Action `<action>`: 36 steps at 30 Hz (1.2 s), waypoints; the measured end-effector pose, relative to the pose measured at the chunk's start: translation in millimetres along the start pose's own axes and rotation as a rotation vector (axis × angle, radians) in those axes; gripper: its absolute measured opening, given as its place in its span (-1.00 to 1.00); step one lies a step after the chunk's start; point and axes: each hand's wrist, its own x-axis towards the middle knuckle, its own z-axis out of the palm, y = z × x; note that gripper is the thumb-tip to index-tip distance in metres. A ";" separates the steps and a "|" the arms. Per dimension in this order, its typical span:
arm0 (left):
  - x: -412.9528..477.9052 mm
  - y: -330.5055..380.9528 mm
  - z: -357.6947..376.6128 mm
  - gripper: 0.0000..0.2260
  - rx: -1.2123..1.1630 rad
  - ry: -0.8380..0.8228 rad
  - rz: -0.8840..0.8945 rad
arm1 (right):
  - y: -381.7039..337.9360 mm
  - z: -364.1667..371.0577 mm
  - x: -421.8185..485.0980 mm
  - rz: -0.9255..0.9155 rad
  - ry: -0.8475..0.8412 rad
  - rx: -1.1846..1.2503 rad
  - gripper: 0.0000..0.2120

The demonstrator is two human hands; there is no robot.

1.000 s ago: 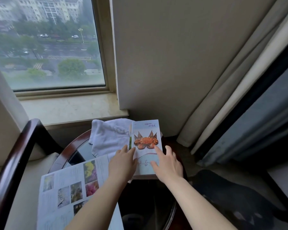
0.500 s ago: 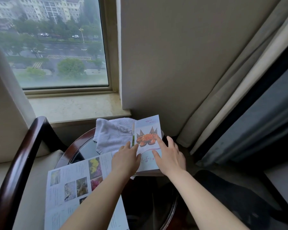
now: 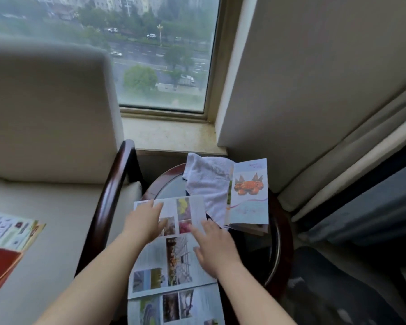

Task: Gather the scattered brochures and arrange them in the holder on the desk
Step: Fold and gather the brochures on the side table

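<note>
The open brochure (image 3: 174, 261) is white with small colour photos in yellow, pink and green. The folded brochure (image 3: 249, 195) shows an orange-red crab above pale blue. White towel (image 3: 209, 181); beige armchair (image 3: 47, 113) with dark reddish-brown wood; red booklet (image 3: 0, 266).

Round table (image 3: 284, 233): towel (image 3: 209, 184), crab brochure (image 3: 250, 202), photo leaflet (image 3: 174, 266)

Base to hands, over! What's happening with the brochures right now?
Left hand and right hand open, resting on the long unfolded photo brochure. Folded crab-picture brochure untouched beside it. White towel bunched between them. Holder not in view.
</note>
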 end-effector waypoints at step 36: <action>10.0 -35.3 -105.2 -0.81 -0.129 0.301 0.113 | -43.9 13.8 1.5 0.413 -0.013 0.351 -0.26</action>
